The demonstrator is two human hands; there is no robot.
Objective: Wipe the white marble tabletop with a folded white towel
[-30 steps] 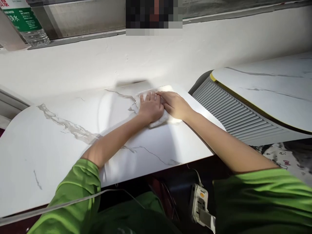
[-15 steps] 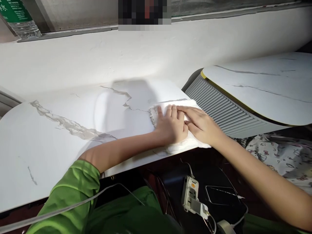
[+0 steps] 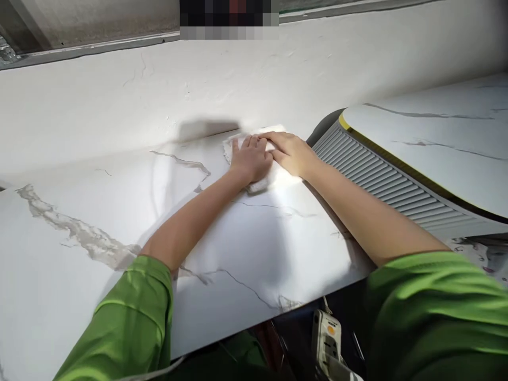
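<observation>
A white cloth (image 3: 260,186) lies on the white marble-patterned tabletop (image 3: 222,248), close to the wall. My left hand (image 3: 251,159) rests flat on the cloth with its fingers spread. Beside it, my right hand (image 3: 293,153) presses down on the cloth's right part, fingers stretched out and their tips touching the left hand. Both palms hide much of the cloth.
The white wall (image 3: 138,100) runs along the table's back edge. To the right stands a second marble-patterned table (image 3: 428,132) with a ribbed grey side (image 3: 381,174). A power strip (image 3: 327,336) sits below the front edge.
Both hands have slid the cloth away from the table's front edge toward the wall. The view has shifted, and more of the right sleeve shows.
</observation>
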